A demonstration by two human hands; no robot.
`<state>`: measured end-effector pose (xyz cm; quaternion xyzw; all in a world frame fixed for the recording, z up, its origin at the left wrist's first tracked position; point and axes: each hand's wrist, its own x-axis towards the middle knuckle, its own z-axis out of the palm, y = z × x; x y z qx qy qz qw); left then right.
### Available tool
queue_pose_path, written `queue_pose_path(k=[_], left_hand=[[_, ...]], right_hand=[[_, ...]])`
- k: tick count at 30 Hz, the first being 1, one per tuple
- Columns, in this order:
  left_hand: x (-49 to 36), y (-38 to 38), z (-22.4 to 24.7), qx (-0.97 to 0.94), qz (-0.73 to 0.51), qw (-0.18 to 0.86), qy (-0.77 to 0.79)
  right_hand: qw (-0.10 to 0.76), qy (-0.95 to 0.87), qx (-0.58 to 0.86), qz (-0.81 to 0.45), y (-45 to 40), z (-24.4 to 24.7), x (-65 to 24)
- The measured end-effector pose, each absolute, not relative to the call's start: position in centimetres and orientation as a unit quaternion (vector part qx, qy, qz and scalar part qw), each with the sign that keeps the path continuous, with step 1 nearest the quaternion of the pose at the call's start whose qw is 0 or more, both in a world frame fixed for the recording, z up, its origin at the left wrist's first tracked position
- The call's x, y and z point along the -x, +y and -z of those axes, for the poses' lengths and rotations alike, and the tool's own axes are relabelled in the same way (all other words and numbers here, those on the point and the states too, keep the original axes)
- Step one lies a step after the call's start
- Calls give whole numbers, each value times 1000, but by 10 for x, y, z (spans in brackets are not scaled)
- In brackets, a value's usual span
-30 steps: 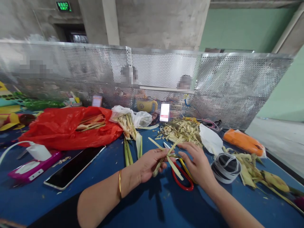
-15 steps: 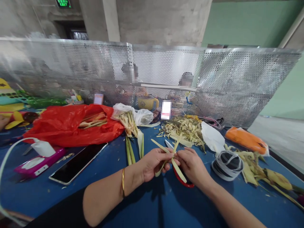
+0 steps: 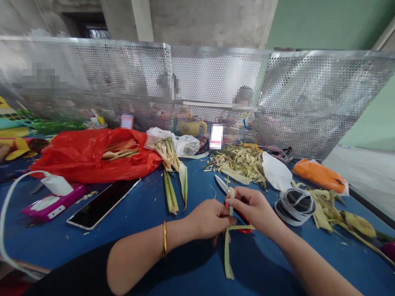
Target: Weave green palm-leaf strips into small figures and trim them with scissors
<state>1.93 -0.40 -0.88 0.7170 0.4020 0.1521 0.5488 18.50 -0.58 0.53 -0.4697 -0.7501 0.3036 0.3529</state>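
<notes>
Pale green leaf strips cross each other between my two hands, one hanging down and one pointing right. My left hand, with a gold bangle at the wrist, is closed on the strips where they cross. The fingers of my right hand pinch the upper end of a strip. Beneath my hands lie scissors with red handles, blades pointing up and left, the handles partly covered. Beyond them is a heap of shredded leaf pieces.
On the blue table are a black phone, a purple power strip, a red bag, stalks, a ribbon roll and an orange packet. A perforated metal screen stands behind.
The crossed strips have turned and dropped lower, one now hanging toward me. My left hand has rolled palm down, and my right hand has moved slightly right. More of the scissors shows.
</notes>
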Motion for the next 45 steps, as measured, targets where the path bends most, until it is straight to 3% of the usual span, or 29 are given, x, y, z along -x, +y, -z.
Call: queue_pose_path(k=[2, 5, 11, 21, 27, 34, 41, 45], left_hand=[[-17, -3, 11, -739, -148, 507, 418], [-15, 2, 12, -725, -188, 487, 449], [-19, 11, 12, -563, -296, 634, 440], [-22, 12, 9, -379, -334, 766, 397], [-21, 11, 5, -307, -344, 818, 343], [-21, 11, 10, -349, -384, 786, 335], [-22, 9, 12, -343, -372, 778, 372], [-22, 9, 12, -334, -384, 783, 357]], right_hand=[[381, -720, 470, -339, -8, -4, -183], [412, -702, 504, -290, -13, -7, -182], [364, -777, 512, -41, -23, -7, -181], [345, -812, 450, 137, -24, 4, -171], [324, -814, 457, 156, -23, 6, -172], [298, -840, 425, 159, -24, 4, -169], [185, -923, 297, 159, -24, 9, -162], [296, -884, 347, 103, -23, 10, -165]])
